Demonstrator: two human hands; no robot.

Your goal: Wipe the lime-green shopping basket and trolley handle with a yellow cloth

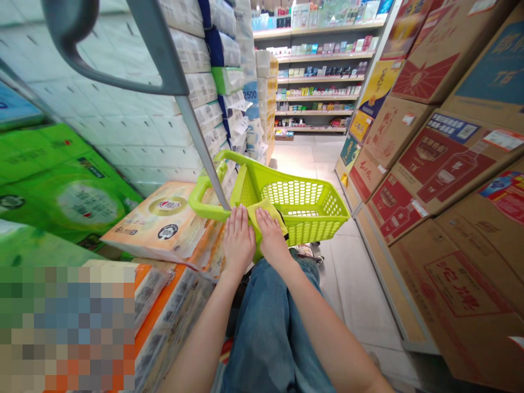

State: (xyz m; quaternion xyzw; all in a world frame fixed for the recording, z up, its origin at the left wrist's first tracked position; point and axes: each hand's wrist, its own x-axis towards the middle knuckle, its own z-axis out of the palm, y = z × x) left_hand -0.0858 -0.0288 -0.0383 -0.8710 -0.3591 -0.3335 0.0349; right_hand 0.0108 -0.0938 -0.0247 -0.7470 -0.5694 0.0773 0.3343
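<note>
A lime-green plastic shopping basket (311,210) on wheels stands on the tiled floor ahead of me. A yellow-green cloth (260,210) is draped over its near rim. My left hand (238,240) lies flat on that rim with fingers stretched out, touching the cloth's left edge. My right hand (271,236) presses flat on the cloth, fingers extended. The basket's grey pull handle (164,82) rises up and to the left, close to the camera. My knee in blue jeans (270,322) is below the hands.
Stacked tissue and paper packs (164,218) line the left side. Cardboard cartons (442,164) are piled along the right. The narrow tiled aisle (303,158) runs ahead to shelves (323,82) of small goods.
</note>
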